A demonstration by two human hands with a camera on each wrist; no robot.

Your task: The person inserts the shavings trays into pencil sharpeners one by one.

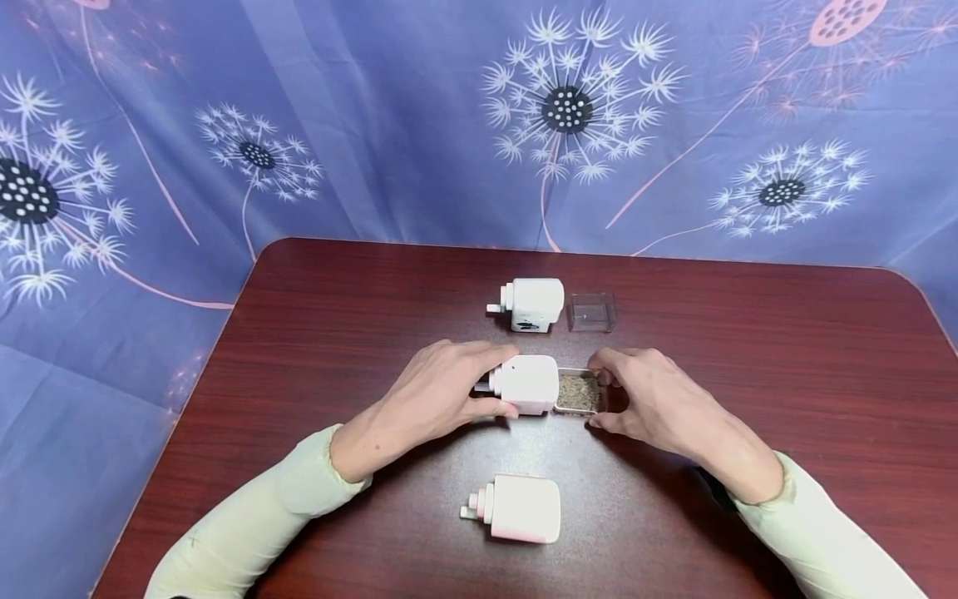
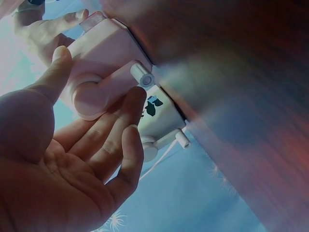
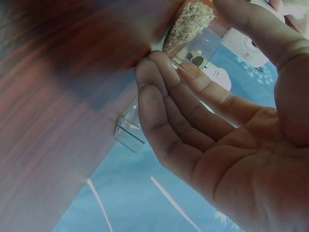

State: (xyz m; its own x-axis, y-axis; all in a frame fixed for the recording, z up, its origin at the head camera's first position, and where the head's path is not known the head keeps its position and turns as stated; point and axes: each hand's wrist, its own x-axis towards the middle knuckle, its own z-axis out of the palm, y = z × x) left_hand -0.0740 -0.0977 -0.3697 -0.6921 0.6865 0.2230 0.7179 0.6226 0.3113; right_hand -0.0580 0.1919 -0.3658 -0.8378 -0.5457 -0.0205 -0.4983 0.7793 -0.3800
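My left hand point(image 1: 441, 387) holds a pale pink crank pencil sharpener point(image 1: 528, 381) on the table, thumb along its near side and fingers along the far side. In the left wrist view the sharpener's crank handle point(image 2: 142, 75) points toward the palm. From its right side a clear drawer point(image 1: 576, 411) sticks out, filled with brownish pencil shavings point(image 1: 578, 389). My right hand point(image 1: 659, 399) pinches the drawer's outer end between thumb and fingers. The right wrist view shows the shavings point(image 3: 190, 24) heaped behind the clear wall, with fingertips right at its edge.
Farther back stands a white pencil sharpener point(image 1: 537, 301) with a dark print, and a clear drawer point(image 1: 593, 313) lies right of it. Another pink sharpener point(image 1: 526, 509) stands nearer the front. A patterned blue cloth point(image 1: 419, 125) hangs behind the brown table point(image 1: 786, 349).
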